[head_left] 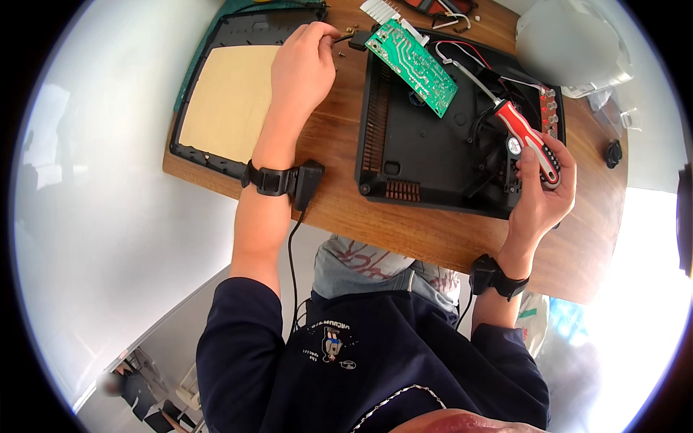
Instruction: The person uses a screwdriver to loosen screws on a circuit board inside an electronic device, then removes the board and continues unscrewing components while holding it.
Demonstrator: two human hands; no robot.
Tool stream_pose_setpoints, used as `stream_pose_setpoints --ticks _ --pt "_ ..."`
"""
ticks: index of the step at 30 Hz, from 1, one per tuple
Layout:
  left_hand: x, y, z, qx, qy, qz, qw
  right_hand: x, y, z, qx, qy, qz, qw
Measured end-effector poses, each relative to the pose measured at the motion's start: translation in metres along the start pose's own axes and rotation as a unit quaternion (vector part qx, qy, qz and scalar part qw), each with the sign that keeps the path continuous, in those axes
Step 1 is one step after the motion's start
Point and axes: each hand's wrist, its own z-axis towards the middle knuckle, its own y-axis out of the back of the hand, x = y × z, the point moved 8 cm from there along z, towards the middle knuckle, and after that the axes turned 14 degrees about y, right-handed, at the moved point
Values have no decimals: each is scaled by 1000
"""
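Note:
My right hand is wrapped round the red and white handle of a screwdriver. Its metal shaft slants up and left over an open black plastic housing, and the tip is near the right edge of a green circuit board. The board lies tilted across the housing's far left part, solder side up. At the upper left, my left hand is closed, its fingertips on a thin black cable that runs to a black block beside the board. The exact pinch is partly hidden.
Left of the housing lies a black cover with a tan panel. A white rounded appliance part stands at the far right, near a small black coiled item. Red and white wires cross the housing toward a small red board.

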Motion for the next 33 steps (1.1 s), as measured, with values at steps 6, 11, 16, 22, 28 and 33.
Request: stream_pose_setpoints --ticks 6,11,16,22,28,33 --pt "-29 -3 -9 25 -49 -150 987 -2 -3 1 6 -5 21 1000" --pt "-36 -19 -15 62 -19 -163 984 -4 0 6 7 -50 45 998" --pt "-26 -25 -14 61 7 -196 979 22 -6 24 56 -46 34 997" --pt "-20 -32 -14 112 100 -336 930 64 -35 64 95 57 9 994" --pt "-15 -37 -13 131 103 -437 884 92 -65 93 113 178 -69 975" --pt "-16 -40 -16 144 120 -504 843 108 -84 97 140 185 -97 968"
